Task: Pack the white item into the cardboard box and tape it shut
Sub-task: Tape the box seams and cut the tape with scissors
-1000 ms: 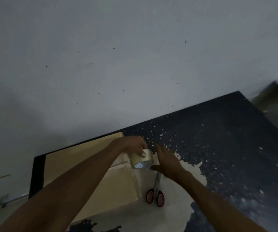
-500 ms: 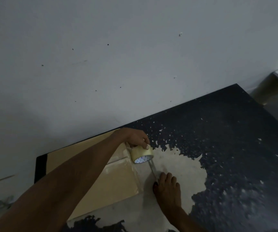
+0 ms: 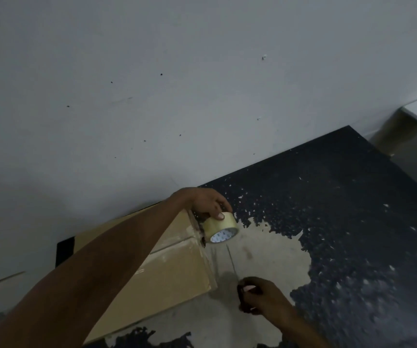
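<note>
Left fingers (image 3: pixel 219 216): curled round the tape roll (image 3: pixel 221 227), the thumb laid on its outer face; the roll is held by the left hand (image 3: pixel 206 203) just beyond the box's right edge.
Right fingers (image 3: pixel 257 285): clamped by the right hand (image 3: pixel 262 297) on the handles of the scissors (image 3: pixel 232 262). Pink shows between the fingers. The blades point away from the person, toward the roll; whether they are parted cannot be told.
Tape strip (image 3: pixel 210 264): a clear length is drawn from the roll down along the box's right edge to its near corner.
Governing relation: the strip lies just left of the blades, its long axis nearly parallel to theirs. The right hand is nearer its lower end, the left its upper. A cut is judged to need the blades turned across the strip.
Cardboard box (image 3: pixel 164 272): flat on the table (image 3: pixel 353 222), flaps closed, seam taped, partly under the left forearm.
White item: not visible; judged to be enclosed in the box.
</note>
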Tool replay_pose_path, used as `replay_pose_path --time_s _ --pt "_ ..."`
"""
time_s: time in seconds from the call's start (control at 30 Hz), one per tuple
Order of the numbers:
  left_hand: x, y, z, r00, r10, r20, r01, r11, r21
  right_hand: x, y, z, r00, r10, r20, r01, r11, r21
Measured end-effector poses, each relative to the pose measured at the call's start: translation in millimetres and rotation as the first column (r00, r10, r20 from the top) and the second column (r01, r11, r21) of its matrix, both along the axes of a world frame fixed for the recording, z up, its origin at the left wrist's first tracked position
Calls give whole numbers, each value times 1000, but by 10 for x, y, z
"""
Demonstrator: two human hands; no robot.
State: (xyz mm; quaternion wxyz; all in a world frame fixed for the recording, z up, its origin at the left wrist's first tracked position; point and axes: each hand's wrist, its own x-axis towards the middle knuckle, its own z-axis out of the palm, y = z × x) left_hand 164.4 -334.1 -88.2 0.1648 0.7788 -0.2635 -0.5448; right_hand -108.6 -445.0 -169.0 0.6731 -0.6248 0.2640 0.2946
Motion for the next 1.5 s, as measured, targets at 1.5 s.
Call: replay_pose_path --time_s 1.5 --pt "113 -33 -1 997 78 21 -70 961 -269 648 324 245 934 -70 352 112 989 -100"
